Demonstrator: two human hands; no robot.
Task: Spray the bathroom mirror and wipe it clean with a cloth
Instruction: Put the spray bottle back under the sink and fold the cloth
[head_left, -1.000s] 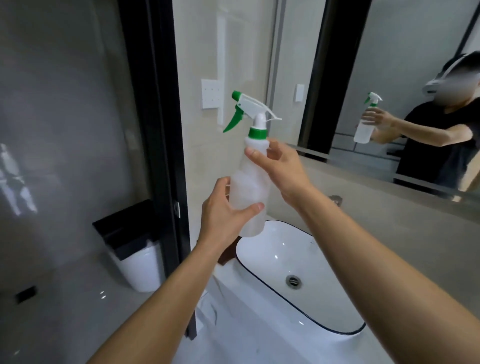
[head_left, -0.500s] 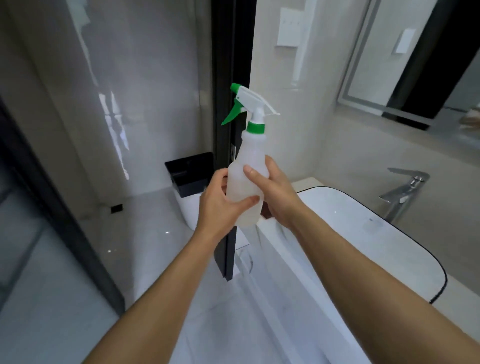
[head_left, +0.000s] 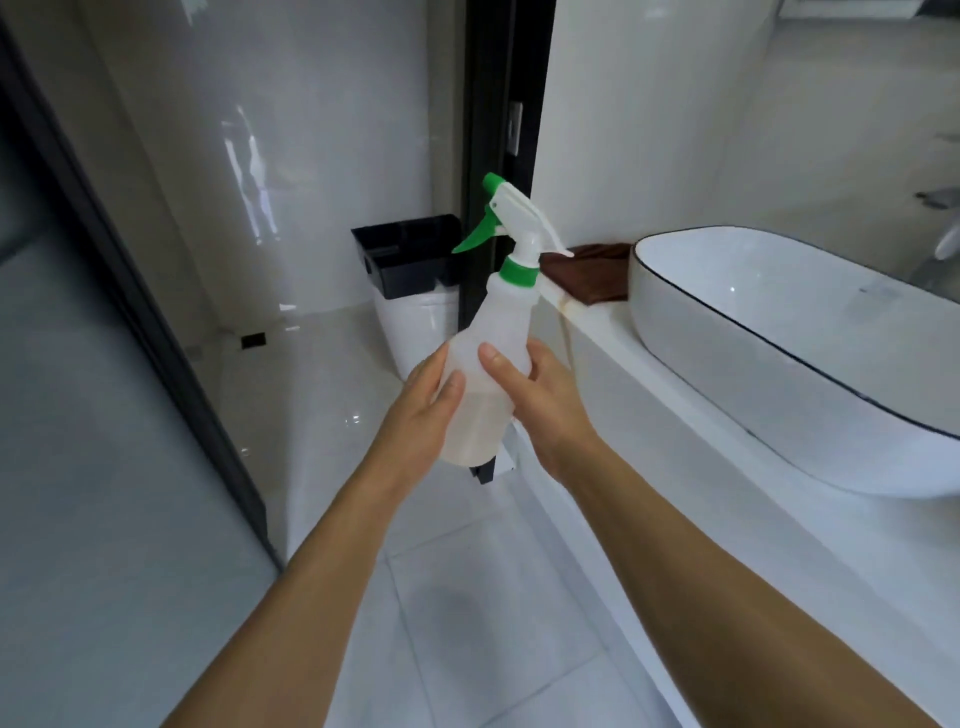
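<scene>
Bathroom counter (head_left: 613, 332) at right; left hand (head_left: 423, 410), right hand (head_left: 540, 400) fingers wrapped round spray bottle (head_left: 493, 358).

A white oval vessel sink (head_left: 753, 332) with a thin black rim sits on a white counter (head_left: 649, 395) at the right. Part of a chrome faucet (head_left: 943, 228) shows at the far right edge. A black vertical door frame (head_left: 498, 104) stands at centre, against glossy pale wall tiles. Behind it on the floor (head_left: 467, 597) is a white bin with a black open top (head_left: 410, 254). A dark-framed glass panel (head_left: 104, 467) fills the left side.
</scene>
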